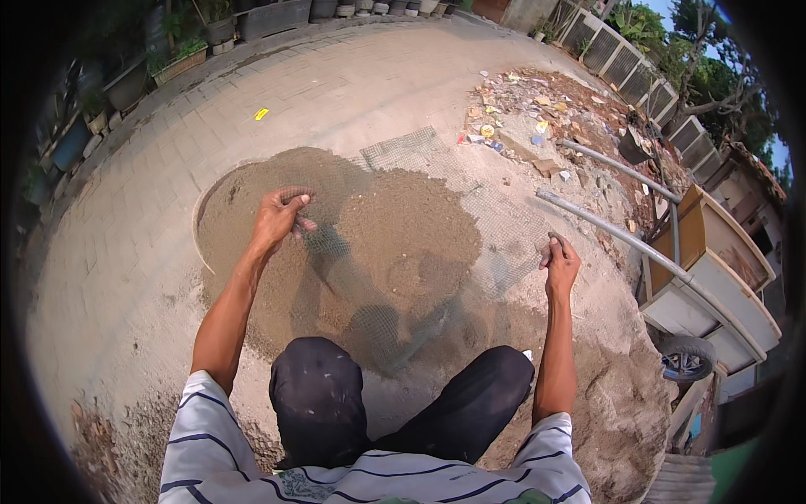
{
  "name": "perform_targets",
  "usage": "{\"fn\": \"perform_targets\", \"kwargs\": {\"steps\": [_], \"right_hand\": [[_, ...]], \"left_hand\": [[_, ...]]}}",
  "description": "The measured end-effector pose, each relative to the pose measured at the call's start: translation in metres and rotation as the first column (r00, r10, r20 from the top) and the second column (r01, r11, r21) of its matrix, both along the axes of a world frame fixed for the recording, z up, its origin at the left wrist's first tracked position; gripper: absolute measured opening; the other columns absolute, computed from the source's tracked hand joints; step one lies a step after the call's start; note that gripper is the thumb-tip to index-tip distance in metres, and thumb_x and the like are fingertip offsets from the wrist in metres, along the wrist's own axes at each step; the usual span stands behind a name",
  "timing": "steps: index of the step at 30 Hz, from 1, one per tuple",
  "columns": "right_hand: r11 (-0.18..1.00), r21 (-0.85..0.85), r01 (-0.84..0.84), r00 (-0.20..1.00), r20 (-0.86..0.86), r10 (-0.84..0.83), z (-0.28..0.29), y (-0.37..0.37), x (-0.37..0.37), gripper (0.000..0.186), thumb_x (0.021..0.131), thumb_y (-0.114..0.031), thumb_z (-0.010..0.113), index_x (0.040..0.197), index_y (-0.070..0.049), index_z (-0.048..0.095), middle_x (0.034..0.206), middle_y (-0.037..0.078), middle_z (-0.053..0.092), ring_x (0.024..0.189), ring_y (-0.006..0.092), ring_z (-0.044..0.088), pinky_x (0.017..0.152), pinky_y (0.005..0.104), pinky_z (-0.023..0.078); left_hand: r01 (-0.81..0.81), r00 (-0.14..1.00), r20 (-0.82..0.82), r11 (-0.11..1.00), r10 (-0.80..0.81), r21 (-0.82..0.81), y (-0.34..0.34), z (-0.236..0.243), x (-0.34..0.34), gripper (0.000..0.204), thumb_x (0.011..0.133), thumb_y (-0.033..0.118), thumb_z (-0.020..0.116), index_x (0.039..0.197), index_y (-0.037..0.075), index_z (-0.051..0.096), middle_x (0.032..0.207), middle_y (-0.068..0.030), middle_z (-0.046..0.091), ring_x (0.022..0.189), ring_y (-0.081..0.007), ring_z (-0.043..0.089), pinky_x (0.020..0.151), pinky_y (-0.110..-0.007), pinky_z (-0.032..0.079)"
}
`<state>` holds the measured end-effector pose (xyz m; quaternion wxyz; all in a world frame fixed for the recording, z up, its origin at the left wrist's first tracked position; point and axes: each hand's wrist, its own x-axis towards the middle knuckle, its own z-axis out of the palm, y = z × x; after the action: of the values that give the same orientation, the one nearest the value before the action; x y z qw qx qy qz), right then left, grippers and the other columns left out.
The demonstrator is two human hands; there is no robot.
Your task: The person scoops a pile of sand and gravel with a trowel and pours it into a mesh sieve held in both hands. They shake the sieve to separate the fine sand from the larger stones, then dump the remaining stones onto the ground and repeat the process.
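Mesh sheet (pixel 507 217): is spanning between the hands, bearing sand (pixel 411 220). Left hand (pixel 285 220): is pinching its left edge. Right hand (pixel 561 262): is pinching its right edge. Handling: keeping both edges level and taut should be spreading the sand evenly.

A mesh sheet (pixel 508 223), partly covered by brown sand (pixel 411 214), is held at its edges by the left hand (pixel 282 217) and the right hand (pixel 562 260), beyond dark-trousered knees (pixel 317 391).

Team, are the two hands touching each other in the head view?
No, a wide gap separates the left hand by the sand from the right hand near the mesh.
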<state>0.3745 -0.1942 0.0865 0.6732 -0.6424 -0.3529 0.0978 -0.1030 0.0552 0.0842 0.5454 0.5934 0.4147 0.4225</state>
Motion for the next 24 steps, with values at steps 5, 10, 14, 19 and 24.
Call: {"fn": "perform_targets", "kwargs": {"steps": [5, 10, 14, 19, 24], "right_hand": [[0.990, 0.084, -0.113, 0.991, -0.062, 0.118, 0.042, 0.062, -0.017, 0.025, 0.093, -0.011, 0.060, 0.110, 0.007, 0.065, 0.066, 0.005, 0.056, 0.047, 0.0104, 0.048, 0.042, 0.0251, 0.040], [0.971, 0.166, -0.173, 0.975, -0.107, 0.192, 0.075, 0.121, -0.055, 0.025, 0.092, -0.010, 0.062, 0.109, 0.007, 0.065, 0.066, 0.005, 0.056, 0.047, 0.0104, 0.049, 0.042, 0.0249, 0.041], [0.953, 0.164, -0.255, 0.960, -0.077, 0.270, 0.076, 0.153, -0.076, 0.023, 0.091, -0.009, 0.063, 0.108, 0.007, 0.066, 0.067, 0.006, 0.059, 0.048, 0.0110, 0.052, 0.043, 0.0246, 0.042], [0.951, 0.100, -0.293, 0.956, 0.022, 0.293, 0.070, 0.175, -0.112, 0.022, 0.093, -0.011, 0.061, 0.106, 0.005, 0.067, 0.066, 0.005, 0.059, 0.048, 0.0107, 0.052, 0.044, 0.0249, 0.043], [0.893, 0.202, -0.402, 0.915, 0.097, 0.391, 0.083, 0.214, -0.150, 0.020, 0.094, -0.010, 0.059, 0.107, 0.003, 0.068, 0.068, 0.005, 0.060, 0.051, 0.0105, 0.054, 0.044, 0.0237, 0.044]], "left_hand": [[-0.149, 0.986, 0.098, 0.980, 0.136, 0.135, 0.069, 0.037, -0.061, 0.023, 0.091, 0.011, 0.063, 0.107, -0.005, 0.066, 0.093, -0.0134, 0.070, 0.045, -0.0114, 0.056, 0.034, -0.024, 0.040], [-0.229, 0.969, 0.120, 0.965, 0.215, 0.124, 0.076, 0.050, -0.098, 0.022, 0.089, 0.009, 0.066, 0.106, -0.005, 0.065, 0.090, -0.0114, 0.069, 0.044, -0.0094, 0.052, 0.036, -0.023, 0.042], [-0.256, 0.958, 0.155, 0.964, 0.242, 0.073, 0.071, 0.034, -0.127, 0.022, 0.088, 0.008, 0.066, 0.106, -0.005, 0.065, 0.088, -0.0106, 0.067, 0.046, -0.0106, 0.052, 0.037, -0.025, 0.044], [-0.290, 0.954, 0.086, 0.957, 0.287, 0.015, 0.067, 0.032, -0.151, 0.022, 0.089, 0.007, 0.066, 0.106, -0.006, 0.064, 0.088, -0.0096, 0.067, 0.051, -0.0113, 0.053, 0.039, -0.025, 0.046], [-0.352, 0.926, 0.153, 0.936, 0.345, 0.026, 0.083, 0.018, -0.180, 0.024, 0.088, 0.007, 0.067, 0.107, -0.007, 0.063, 0.090, -0.0105, 0.068, 0.056, -0.0116, 0.056, 0.040, -0.026, 0.047]]}}
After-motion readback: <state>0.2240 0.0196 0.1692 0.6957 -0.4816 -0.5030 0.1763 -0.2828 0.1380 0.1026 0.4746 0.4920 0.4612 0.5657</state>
